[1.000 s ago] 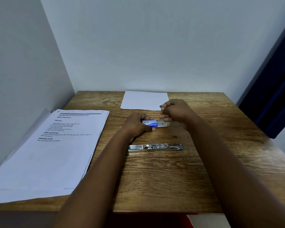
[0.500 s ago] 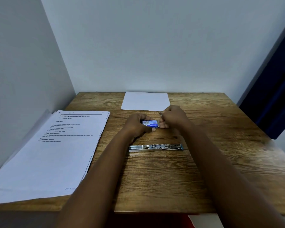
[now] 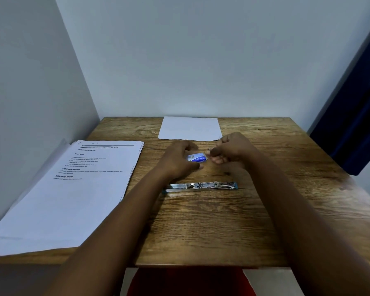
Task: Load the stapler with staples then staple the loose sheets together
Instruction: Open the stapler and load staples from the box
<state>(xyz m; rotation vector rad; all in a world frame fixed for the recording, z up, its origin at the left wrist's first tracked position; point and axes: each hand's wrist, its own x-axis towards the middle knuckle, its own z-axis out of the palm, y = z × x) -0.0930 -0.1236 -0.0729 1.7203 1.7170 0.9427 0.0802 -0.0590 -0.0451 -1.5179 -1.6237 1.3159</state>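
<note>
I sit at a wooden table [image 3: 201, 231] with strong brown grain. At 12 o'clock a plain pale wall [image 3: 201, 60] stands behind its far edge, and at 9 o'clock a second pale wall [image 3: 26, 92] meets it in a corner. At 3 o'clock hangs something dark blue [image 3: 355, 124], maybe a curtain. At 6 o'clock, under the near edge, something red [image 3: 190, 280] shows.
</note>
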